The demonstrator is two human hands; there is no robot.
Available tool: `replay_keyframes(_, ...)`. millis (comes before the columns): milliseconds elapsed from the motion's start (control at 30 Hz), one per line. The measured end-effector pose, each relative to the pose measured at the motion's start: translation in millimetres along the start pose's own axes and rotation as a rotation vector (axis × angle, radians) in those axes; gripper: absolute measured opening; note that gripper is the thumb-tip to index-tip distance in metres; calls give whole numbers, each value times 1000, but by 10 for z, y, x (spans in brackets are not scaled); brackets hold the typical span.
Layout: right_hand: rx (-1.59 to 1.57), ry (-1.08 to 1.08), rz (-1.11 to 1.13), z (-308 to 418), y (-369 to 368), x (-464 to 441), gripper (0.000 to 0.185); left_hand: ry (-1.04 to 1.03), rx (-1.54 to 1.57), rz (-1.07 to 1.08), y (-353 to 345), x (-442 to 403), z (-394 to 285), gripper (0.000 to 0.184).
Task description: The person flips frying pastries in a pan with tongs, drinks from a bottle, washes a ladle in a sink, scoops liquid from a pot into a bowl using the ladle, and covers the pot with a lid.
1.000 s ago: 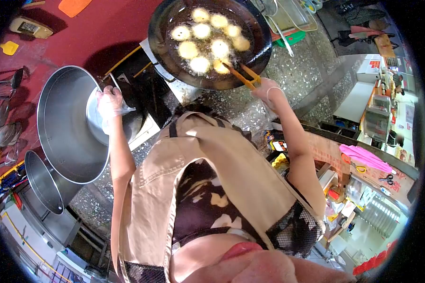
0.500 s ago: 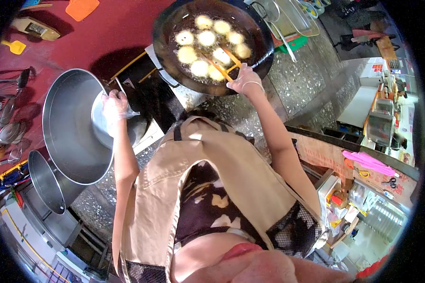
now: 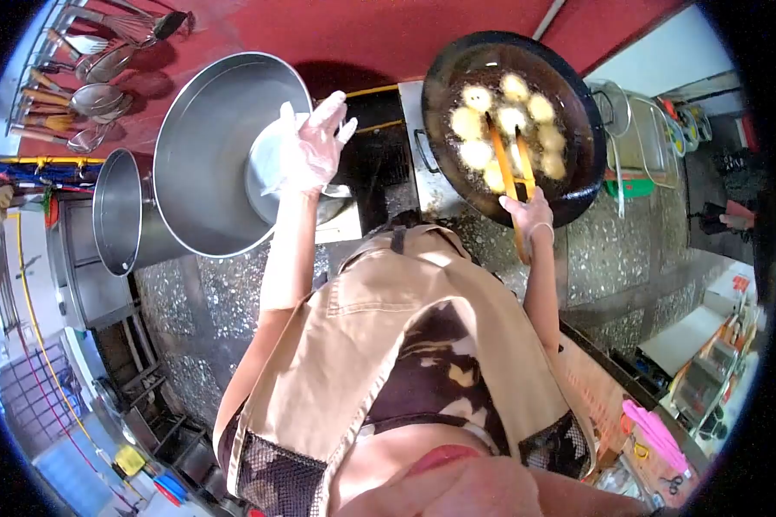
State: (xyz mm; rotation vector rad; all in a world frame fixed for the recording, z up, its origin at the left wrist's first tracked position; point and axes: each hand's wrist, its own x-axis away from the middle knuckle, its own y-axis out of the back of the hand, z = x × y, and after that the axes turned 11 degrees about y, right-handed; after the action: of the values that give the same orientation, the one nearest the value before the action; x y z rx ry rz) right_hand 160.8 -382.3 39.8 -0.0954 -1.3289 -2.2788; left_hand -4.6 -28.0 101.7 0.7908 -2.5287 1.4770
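Over the wok (image 3: 587, 142), right fingers (image 3: 515, 207) hold tongs (image 3: 502, 159), perhaps touching balls (image 3: 468, 123).

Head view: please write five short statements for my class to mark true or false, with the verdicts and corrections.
1. The right hand holds long wooden chopsticks. True.
2. The left hand grips the wok. False: it holds nothing, its fingers spread, seen against the large metal pot.
3. Pale round pieces are in the wok. True.
4. The smaller metal pot is right of the large one. False: it is on the left in this view.
5. A pink cloth shows at the lower right. True.
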Motion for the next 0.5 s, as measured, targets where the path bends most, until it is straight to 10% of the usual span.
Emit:
replay_keyframes(300,-215,-51,-39,108,-60,42,92,-88,-386,362,-561,200,-109,76)
replay_keyframes(500,-158,-26,-35,-33,-169,3,97,22,-92,383,-901,295,-167,85)
